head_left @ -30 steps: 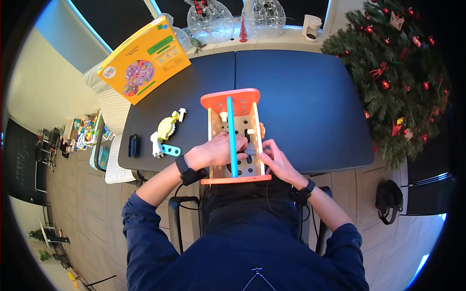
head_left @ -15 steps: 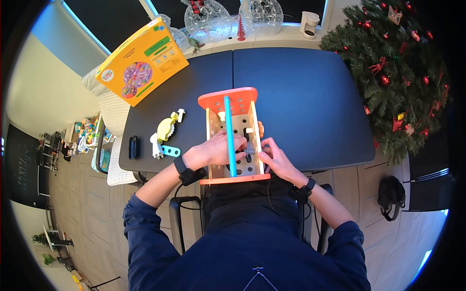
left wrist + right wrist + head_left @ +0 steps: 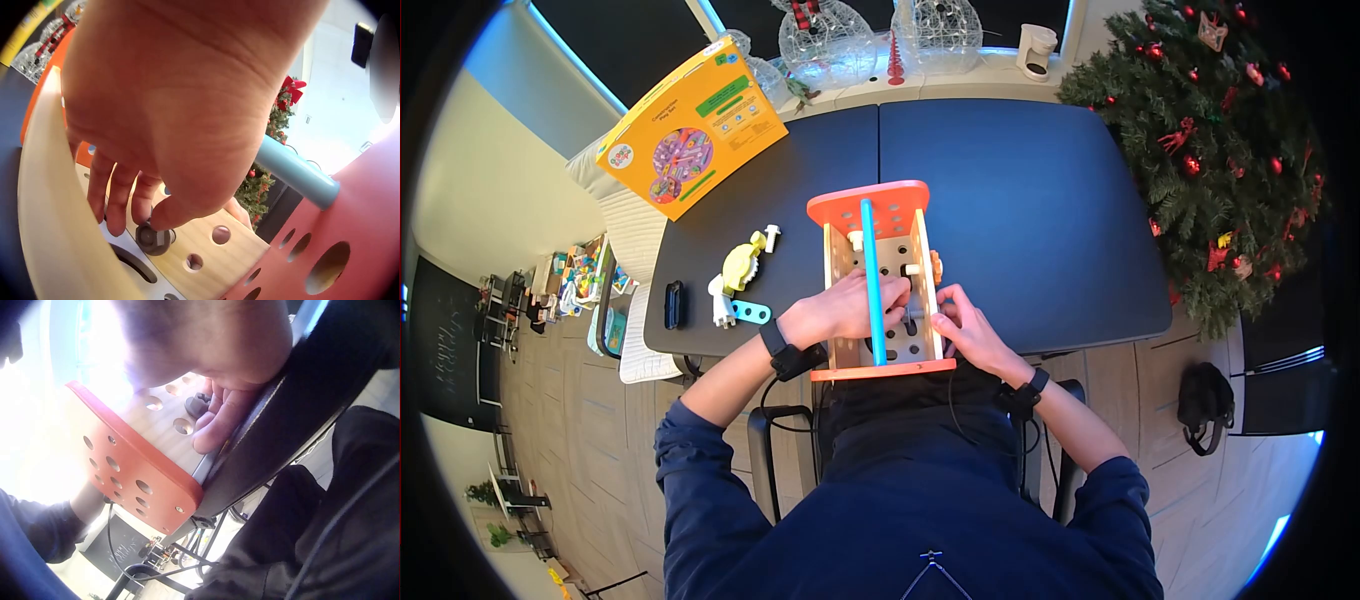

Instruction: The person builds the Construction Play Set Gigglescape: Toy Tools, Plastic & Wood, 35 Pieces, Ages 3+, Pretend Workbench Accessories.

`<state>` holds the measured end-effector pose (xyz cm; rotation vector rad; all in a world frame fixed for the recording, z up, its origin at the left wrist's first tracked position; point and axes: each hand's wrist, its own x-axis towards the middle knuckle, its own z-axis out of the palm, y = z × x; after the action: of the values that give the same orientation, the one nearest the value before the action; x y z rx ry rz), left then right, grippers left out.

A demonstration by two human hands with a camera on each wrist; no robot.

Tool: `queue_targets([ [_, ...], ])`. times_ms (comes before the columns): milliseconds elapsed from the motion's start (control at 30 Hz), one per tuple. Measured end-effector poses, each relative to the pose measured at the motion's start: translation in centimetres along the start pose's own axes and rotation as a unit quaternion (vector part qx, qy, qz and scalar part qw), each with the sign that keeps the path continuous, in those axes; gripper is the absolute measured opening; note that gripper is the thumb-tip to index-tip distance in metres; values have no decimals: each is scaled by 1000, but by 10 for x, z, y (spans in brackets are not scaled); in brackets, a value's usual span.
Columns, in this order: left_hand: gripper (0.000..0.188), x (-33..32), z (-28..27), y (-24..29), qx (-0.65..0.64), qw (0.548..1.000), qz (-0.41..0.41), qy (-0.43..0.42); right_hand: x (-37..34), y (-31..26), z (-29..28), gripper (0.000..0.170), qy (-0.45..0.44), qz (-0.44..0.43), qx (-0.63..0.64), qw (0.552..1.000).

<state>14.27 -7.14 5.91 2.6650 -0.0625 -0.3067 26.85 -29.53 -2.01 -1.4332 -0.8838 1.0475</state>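
A wooden toy toolbox (image 3: 840, 207) with red-orange ends and a blue dowel handle (image 3: 873, 285) stands at the table's near edge. My left hand (image 3: 860, 302) reaches under the handle into the box. There its thumb and fingertips pinch a grey nut (image 3: 153, 239) at the inner side of a wooden wall. Outside that same wall, my right hand (image 3: 965, 330) has its fingers curled around a slotted grey screw head (image 3: 197, 406). Higher on this wall sits an orange knob (image 3: 937, 267), with a cream peg end (image 3: 913, 269) inside.
Left of the box lie a yellow toothed piece (image 3: 741, 268), a white bolt (image 3: 772, 237), a white piece (image 3: 721, 302) and a light-blue strip with holes (image 3: 750, 312). A black case (image 3: 675, 304) is farther left. A yellow carton (image 3: 755, 120) stands behind; a decorated tree (image 3: 1200, 180) flanks the table's right.
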Motion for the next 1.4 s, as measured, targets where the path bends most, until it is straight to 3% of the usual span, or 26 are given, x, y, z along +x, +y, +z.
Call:
queue_targets([
  [333,40,1,2,-5,44,998,5,-55,1,1,0,43,-3,2,-8,1000],
  [533,44,0,-21,18,14,992,-70,-103,1,2,-1,44,-7,5,-12,1000],
  [733,40,2,-2,-1,28,997,-17,-75,0,-3,-2,45,-14,14,-16,1000],
  [833,30,0,0,-1,30,998,46,11,2,0,-1,50,-11,-2,10,1000],
  [933,33,0,-8,0,22,999,30,-13,4,2,-3,50,-22,8,2,1000],
  [1033,35,0,-19,16,-19,994,-68,-82,4,2,-3,49,-20,4,1,1000],
  [1233,33,0,-6,0,13,998,0,-60,2,-7,-6,50,-26,22,-14,999],
  [1333,32,3,-20,19,-16,991,-62,-119,1,-8,-6,50,-23,17,-9,1000],
  [1400,32,2,-19,19,-37,992,-74,-95,1,-9,-5,49,-20,16,-3,1000],
])
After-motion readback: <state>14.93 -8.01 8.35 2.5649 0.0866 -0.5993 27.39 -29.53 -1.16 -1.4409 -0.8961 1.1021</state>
